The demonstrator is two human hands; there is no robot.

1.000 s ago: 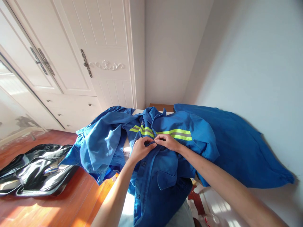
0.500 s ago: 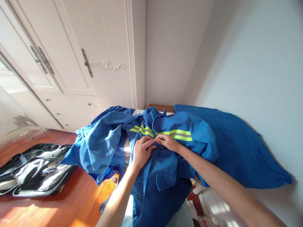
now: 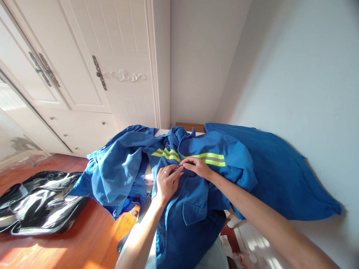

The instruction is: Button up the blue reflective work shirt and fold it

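Note:
A blue work jacket [image 3: 193, 198] with a yellow-green and grey reflective stripe lies spread in front of me, collar at the far side. My left hand [image 3: 168, 183], a ring on one finger, has its fingers closed on the front edge of the jacket just below the stripe. My right hand [image 3: 196, 167] pinches the same edge from the right, its fingertips touching those of the left. Whatever small part lies between the fingertips is hidden. One sleeve [image 3: 117, 172] hangs to the left; a chest pocket flap [image 3: 195, 213] shows below my right wrist.
Another blue garment [image 3: 275, 175] is spread on the right against the wall. An open black suitcase [image 3: 42, 201] lies on the wooden floor [image 3: 92, 239] at left. A white wardrobe [image 3: 126, 45] stands behind. Assorted objects [image 3: 246, 257] sit at lower right.
My fingertips have shifted slightly along the jacket's front edge; the left fingers have drawn closer together. The view has turned a little, so everything sits slightly further left.

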